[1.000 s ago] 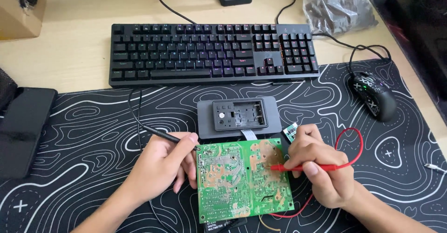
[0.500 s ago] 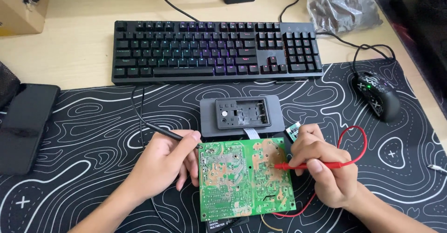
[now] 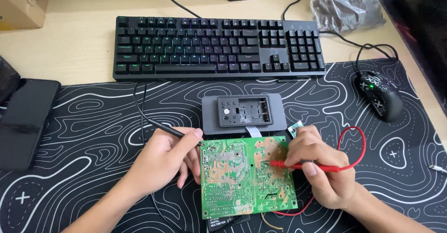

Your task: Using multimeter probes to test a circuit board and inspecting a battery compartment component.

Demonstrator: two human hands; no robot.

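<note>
Probing of a green circuit board [image 3: 247,177], seen from the head camera. The board lies solder side up on a black patterned mat [image 3: 93,121] that covers the front of the bench [image 3: 70,42], just in front of a grey open casing [image 3: 243,113] and partly over a dark meter body [image 3: 228,222] whose lower edge shows beneath it. The left hand [image 3: 160,163] has its fingers closed in a pen grip on a black probe [image 3: 174,133], whose tip meets the board at its upper left edge. The right hand [image 3: 321,167] grips a red probe [image 3: 302,166] the same way, its tip set down among the solder joints in the right half of the board; the red lead [image 3: 354,142] loops off behind the hand.

Progress, as judged: both probes are already in contact, so a reading at this pair of points appears to be in hand. The meter's display is hidden (the board covers it), so whether a value has registered cannot be told. Most of the solder field lies untouched by either tip, which suggests other points remain to be checked.

Behind the mat lie a black keyboard [image 3: 219,46] and, to the right, a black mouse [image 3: 379,95].
</note>
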